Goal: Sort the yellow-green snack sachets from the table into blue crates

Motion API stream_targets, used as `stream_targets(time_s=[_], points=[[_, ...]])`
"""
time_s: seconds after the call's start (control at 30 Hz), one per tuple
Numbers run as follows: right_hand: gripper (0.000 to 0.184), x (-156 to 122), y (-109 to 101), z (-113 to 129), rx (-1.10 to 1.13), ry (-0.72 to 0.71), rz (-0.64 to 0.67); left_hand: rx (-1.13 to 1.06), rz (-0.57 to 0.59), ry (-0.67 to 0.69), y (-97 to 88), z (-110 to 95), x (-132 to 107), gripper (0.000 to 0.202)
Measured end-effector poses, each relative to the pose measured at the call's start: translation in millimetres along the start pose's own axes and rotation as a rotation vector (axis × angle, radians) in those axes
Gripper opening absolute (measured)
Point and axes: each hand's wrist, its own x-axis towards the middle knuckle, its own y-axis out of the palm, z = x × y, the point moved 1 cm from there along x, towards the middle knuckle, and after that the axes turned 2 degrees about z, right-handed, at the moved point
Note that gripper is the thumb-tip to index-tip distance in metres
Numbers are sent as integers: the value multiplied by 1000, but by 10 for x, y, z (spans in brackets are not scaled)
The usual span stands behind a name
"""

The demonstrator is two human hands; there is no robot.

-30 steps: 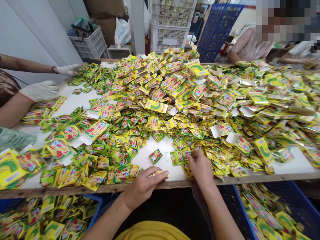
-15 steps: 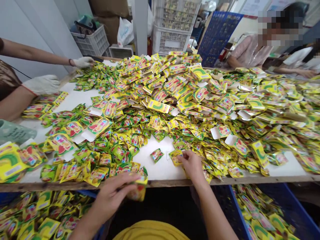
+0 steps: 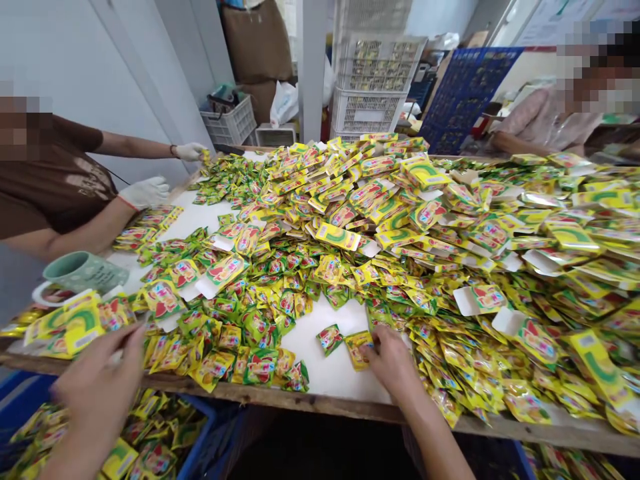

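Observation:
My right hand (image 3: 393, 360) is at the bare white patch of table, its fingertips closed on the edge of a small yellow sachet (image 3: 357, 351). Just left of that lies a green sachet (image 3: 330, 339), apart from my fingers. My left hand (image 3: 103, 380), blurred by motion, hovers over the front left table edge. Its fingers look apart, and no item shows in them. Close above it lie yellow printed cartons (image 3: 75, 323). A row of green and yellow sachets (image 3: 215, 363) lies along the edge between my hands.
A large heap of flat cartons (image 3: 360, 193) and loose sachets covers the table's middle and right. At left stand a green mug (image 3: 83, 272) and a co-worker with gloved hands (image 3: 145, 192). Below the edge, a blue crate (image 3: 200, 433) holds cartons. Another person sits far right.
My left hand has moved left, and the carton it held is out of it. My right hand stays on the yellow sachet, which has shifted slightly closer to the green one. The view has turned left.

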Motion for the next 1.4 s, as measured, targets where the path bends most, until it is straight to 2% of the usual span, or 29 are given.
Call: stream_targets(time_s=[0.03,0.07,0.1,0.17,0.23,0.27,0.33,0.37,0.43,0.5,0.57,0.63,0.7,0.8,0.9,1.07,1.17,1.3,1.4], points=[[6,-51,11,72,35,8,28,102,-166,195,285,-261,230,17],[6,-113,21,145,88,14,57,191,-148,399,633,-515,464,19],[11,-185,29,215,150,12,80,192,-66,515,1009,-747,696,19],[30,-346,35,333,267,-36,88,212,136,737,1754,-1152,1113,31],[34,-501,31,397,325,-135,80,220,224,821,2345,-1450,1449,42],[29,-567,24,403,337,-189,84,203,251,816,2550,-1558,1579,43],[15,-653,-9,359,367,-252,87,162,271,767,2763,-1695,1741,37],[10,-668,-41,313,393,-245,68,143,270,745,2779,-1731,1760,33],[7,-644,-144,200,478,-153,-47,120,242,711,2673,-1753,1650,29],[15,-560,-297,102,614,7,-247,16,278,627,2470,-1715,1335,27],[27,-442,-460,62,773,146,-463,-183,451,481,2271,-1624,864,22],[33,-316,-584,95,864,153,-577,-375,677,306,2142,-1493,346,17],[27,-215,-628,179,805,11,-508,-504,797,152,2090,-1348,-88,16],[16,-166,-573,298,559,-233,-260,-618,781,-1,2089,-1178,-445,20],[17,-201,-548,362,363,-287,-117,-601,731,-54,2072,-1112,-549,18],[28,-216,-690,538,63,-344,202,-549,722,5,2002,-1176,-624,20],[27,-191,-724,625,-5,-410,235,-584,709,-36,2012,-1203,-660,21],[16,-180,-661,610,194,-417,113,-789,742,-162,2051,-1155,-670,18],[16,-231,-601,600,187,-511,59,-834,736,-167,2039,-1098,-669,17]])
